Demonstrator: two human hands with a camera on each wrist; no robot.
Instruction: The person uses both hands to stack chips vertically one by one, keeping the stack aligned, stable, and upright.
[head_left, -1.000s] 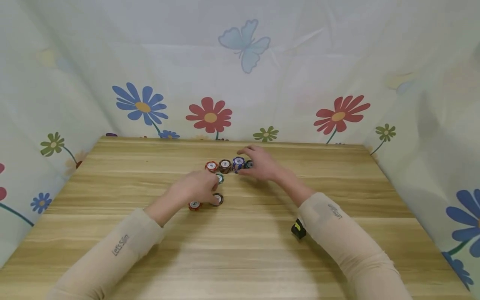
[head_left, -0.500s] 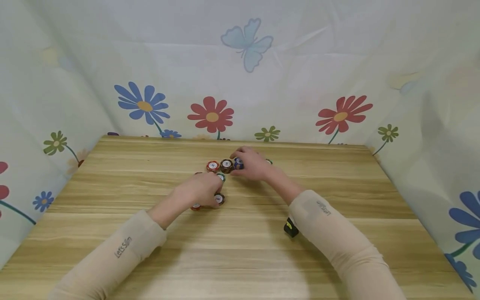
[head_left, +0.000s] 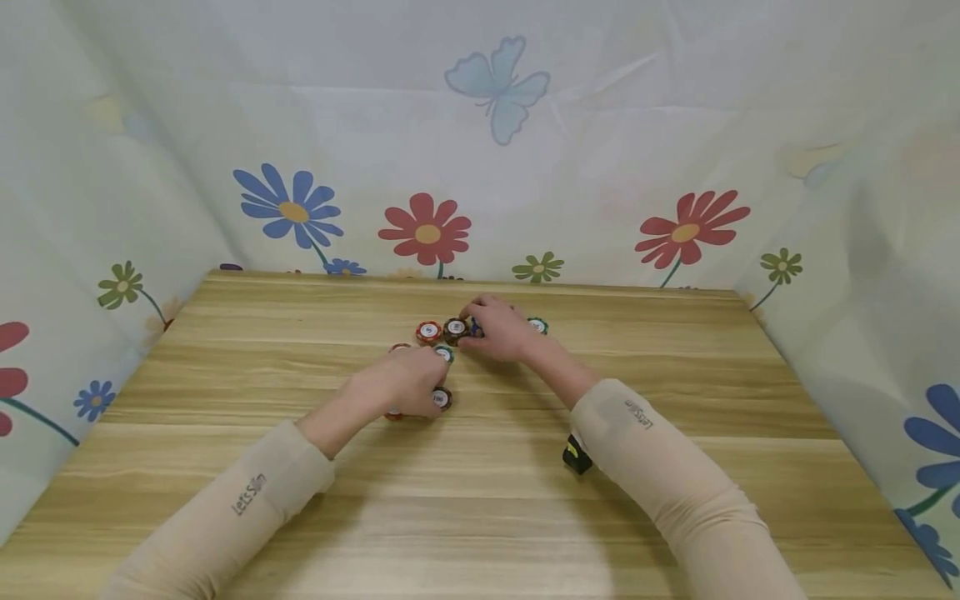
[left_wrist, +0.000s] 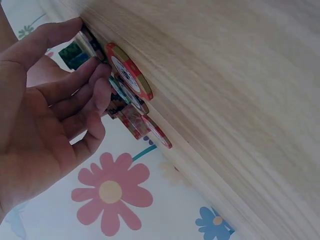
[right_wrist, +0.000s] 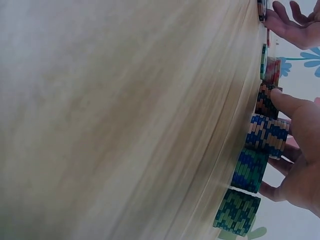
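Note:
My left hand (head_left: 401, 379) is low over the wooden table, its thumb and forefinger at opposite edges of a dark poker chip (head_left: 443, 398) marked 100. Red chips (left_wrist: 129, 71) lie beside and partly under that hand. A green-edged chip (head_left: 445, 355) shows just past its knuckles. At the back row of stacks, my right hand (head_left: 501, 329) has thumb and fingers curved around the side of a brown-black chip stack (head_left: 455, 327); the thumb touches it in the right wrist view. Under the palm stand a blue stack (right_wrist: 267, 136) and a blue-green stack (right_wrist: 249, 170).
A red chip stack (head_left: 429, 332) stands left of the brown one. A green stack (head_left: 537, 326) ends the row at right. Near my right sleeve lies a small black-and-yellow object (head_left: 576, 455). Floral cloth (head_left: 585, 167) hangs behind the table.
My right hand has moved left along the row, from the blue stack to the brown-black one, uncovering the green stack at right. The left hand stays almost in place.

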